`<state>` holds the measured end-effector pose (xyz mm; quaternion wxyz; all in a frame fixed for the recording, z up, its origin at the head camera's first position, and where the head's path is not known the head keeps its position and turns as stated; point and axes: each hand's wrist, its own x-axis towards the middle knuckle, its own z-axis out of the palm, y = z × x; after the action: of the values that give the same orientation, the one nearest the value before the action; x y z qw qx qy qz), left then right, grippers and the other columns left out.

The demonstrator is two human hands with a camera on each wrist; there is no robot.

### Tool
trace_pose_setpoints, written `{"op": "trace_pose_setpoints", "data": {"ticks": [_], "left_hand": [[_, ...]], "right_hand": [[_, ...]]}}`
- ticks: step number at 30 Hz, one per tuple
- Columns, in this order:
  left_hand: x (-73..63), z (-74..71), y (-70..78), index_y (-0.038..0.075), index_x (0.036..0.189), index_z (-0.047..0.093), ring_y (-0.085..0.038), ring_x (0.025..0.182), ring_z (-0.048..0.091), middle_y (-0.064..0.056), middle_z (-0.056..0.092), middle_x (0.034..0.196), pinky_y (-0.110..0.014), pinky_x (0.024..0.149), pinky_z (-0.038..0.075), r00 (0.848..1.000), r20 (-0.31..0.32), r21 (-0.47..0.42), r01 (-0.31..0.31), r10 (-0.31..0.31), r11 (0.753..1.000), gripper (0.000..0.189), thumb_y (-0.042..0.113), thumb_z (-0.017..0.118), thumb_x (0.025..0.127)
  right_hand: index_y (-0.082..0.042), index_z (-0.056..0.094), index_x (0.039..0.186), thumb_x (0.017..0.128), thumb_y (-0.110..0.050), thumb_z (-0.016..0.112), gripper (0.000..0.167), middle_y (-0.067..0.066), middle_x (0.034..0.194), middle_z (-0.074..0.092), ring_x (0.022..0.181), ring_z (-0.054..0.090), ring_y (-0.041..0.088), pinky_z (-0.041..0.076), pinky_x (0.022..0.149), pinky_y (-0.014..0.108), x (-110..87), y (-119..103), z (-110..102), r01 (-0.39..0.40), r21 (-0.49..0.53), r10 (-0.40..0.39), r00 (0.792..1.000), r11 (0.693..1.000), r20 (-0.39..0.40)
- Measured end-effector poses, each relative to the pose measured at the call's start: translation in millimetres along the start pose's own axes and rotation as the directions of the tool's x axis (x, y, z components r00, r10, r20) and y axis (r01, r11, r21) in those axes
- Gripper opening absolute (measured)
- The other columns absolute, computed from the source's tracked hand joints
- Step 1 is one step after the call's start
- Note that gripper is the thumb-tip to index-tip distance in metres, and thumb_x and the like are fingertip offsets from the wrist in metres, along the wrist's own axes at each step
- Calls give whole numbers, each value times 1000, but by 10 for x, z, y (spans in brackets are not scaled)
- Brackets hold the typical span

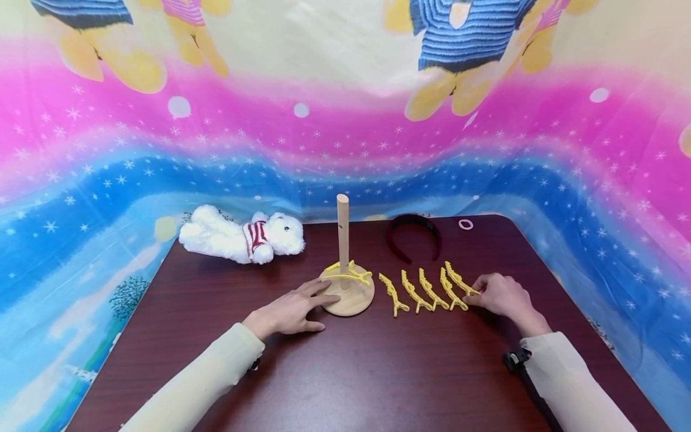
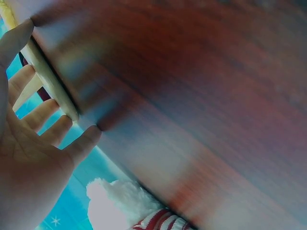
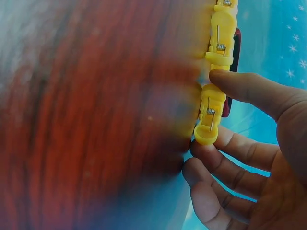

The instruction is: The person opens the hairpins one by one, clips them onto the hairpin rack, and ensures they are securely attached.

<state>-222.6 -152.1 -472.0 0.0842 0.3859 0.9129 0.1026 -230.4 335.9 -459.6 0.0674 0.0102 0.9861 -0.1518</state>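
In the head view my left hand (image 1: 291, 309) has its fingers spread, fingertips at the left edge of a round wooden base (image 1: 351, 305) with an upright post (image 1: 343, 231). Yellow hair clips (image 1: 348, 276) lie across that base around the post's foot. A row of several yellow alligator hair clips lies right of the stand. My right hand (image 1: 503, 295) holds the tail end of the rightmost hair clip (image 1: 459, 278) between thumb and fingers. The right wrist view shows this clip's sprung end (image 3: 211, 112) between thumb and fingertips, with another clip (image 3: 223, 36) beyond.
A white plush bear (image 1: 224, 237) in a striped top lies at the back left of the dark red table (image 1: 324, 384). A dark red headband (image 1: 390, 243) and a pale hair tie (image 1: 465, 220) lie at the back right. A printed cloth (image 1: 335, 144) hangs behind.
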Motion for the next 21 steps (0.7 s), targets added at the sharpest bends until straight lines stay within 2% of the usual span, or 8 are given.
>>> {"op": "trace_pose_setpoints", "data": {"ticks": [3,9,14,21], "left_hand": [[1,3,-6,28,151,44,-33,153,23,-10,28,165,-50,117,36,1000,0,3,1,-1,1000,65,43,69,93],[-2,-6,-3,27,151,44,-34,153,23,-10,28,165,-50,118,35,1000,2,-4,-1,1,1000,65,42,69,93],[-5,-6,-5,27,151,44,-33,153,23,-10,27,165,-50,118,35,1000,2,-6,3,-3,1000,65,42,69,93],[-4,0,0,28,151,44,-34,153,23,-11,28,165,-50,118,35,1000,1,-1,4,-4,1000,65,43,69,93]], "right_hand": [[-17,72,92,77,-53,79,40,2,82,66,73,56,22,39,56,36,-4,-1,-5,4,-5,-4,1000,1000,3],[-16,73,98,82,-48,76,36,6,88,69,76,57,25,40,58,37,2,28,-35,16,22,-15,1000,1000,-19],[-15,74,101,85,-42,75,32,9,91,71,77,59,26,41,57,36,5,43,-71,30,38,-27,997,999,-65],[-9,74,108,86,-37,75,36,16,100,74,82,65,29,50,63,43,24,47,-79,78,50,-70,987,996,-146]]}}
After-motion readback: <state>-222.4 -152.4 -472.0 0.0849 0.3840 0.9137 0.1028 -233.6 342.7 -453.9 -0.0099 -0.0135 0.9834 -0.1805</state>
